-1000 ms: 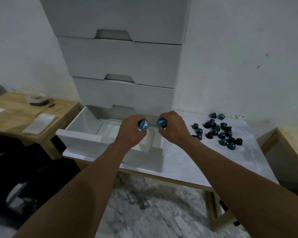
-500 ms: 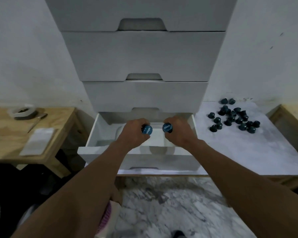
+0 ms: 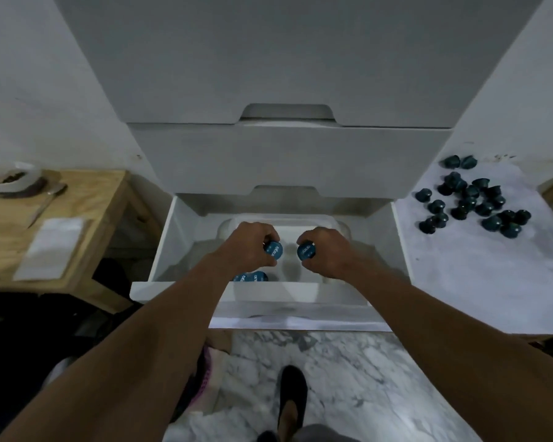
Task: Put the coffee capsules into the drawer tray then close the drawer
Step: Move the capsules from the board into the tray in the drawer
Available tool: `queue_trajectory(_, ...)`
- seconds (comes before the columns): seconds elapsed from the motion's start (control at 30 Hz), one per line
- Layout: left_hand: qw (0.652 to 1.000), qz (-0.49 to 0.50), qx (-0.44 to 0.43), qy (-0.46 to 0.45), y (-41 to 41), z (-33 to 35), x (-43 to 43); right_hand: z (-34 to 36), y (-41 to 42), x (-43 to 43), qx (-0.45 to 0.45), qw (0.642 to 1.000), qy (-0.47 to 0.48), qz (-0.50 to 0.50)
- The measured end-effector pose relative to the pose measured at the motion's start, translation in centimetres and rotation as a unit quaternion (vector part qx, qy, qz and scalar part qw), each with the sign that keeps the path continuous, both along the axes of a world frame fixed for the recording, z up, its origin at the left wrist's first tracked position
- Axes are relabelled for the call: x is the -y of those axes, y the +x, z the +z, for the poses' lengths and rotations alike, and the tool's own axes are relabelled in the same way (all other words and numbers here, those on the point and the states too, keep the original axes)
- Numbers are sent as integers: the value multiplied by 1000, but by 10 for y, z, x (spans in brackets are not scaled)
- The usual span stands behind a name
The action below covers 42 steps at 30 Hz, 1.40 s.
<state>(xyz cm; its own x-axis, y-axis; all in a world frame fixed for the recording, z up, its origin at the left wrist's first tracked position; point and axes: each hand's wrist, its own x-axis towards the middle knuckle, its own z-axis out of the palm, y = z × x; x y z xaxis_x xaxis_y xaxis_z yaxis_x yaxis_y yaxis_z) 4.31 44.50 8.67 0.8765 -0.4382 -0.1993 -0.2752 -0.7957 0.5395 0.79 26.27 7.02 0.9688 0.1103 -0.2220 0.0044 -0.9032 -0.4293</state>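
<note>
Left hand (image 3: 249, 247) and right hand (image 3: 329, 253) each pinch a blue capsule (image 3: 273, 250) over the open drawer (image 3: 179, 237).
They hide much of the tray (image 3: 288, 220); perhaps two capsules (image 3: 249, 277) lie under the left wrist.

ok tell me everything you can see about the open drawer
The open drawer is the lowest in the white stack and is pulled well out. It looks like matte white board. Inside sits a white moulded tray with blue capsules at its near left. The left hand and right hand are over it, each holding one more; no contact with the drawer shows.
</note>
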Motion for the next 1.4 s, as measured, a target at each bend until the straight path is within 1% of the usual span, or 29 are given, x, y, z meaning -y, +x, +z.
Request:
queue_trajectory(0.1, 999, -32, -19, 24, 10, -11, 5, -15, 11, -1, -32, 999, 4, 22)
queue_trajectory(0.27, 994, -67, -53, 61, 19, -31, 9, -28, 18, 0, -91, 995, -2, 28)
queue_trajectory(0.4, 990, -86, -71, 88, 24, -42, 9, -33, 20, 2, -110, 994, 8, 13)
queue_trajectory(0.6, 988, -103, -88, 79, 31, -44, 6, -31, 21, 3, -125, 992, 26, -3)
queue_trajectory(0.7, 989, -90, -98, 56, 36, -44, 7, -31, 20, 5, -124, 991, 34, -26)
queue_trajectory(0.77, 988, -93, -104, 58, 36, -45, 9, -31, 19, 6, -133, 990, 36, -32)
queue_trajectory(0.93, 977, -130, -147, 81, 32, -46, 13, -28, 18, 3, -205, 976, 69, -26)
queue_trajectory(1.0, 973, -144, -155, 92, 31, -46, 14, -27, 17, 1, -230, 971, 66, -14)
queue_trajectory(1.13, 971, -150, -155, 107, 31, -46, 13, -27, 17, -4, -241, 968, 68, -2)
queue_trajectory(1.4, 975, -133, -148, 103, 29, -46, 10, -30, 20, -5, -233, 971, 57, 16)
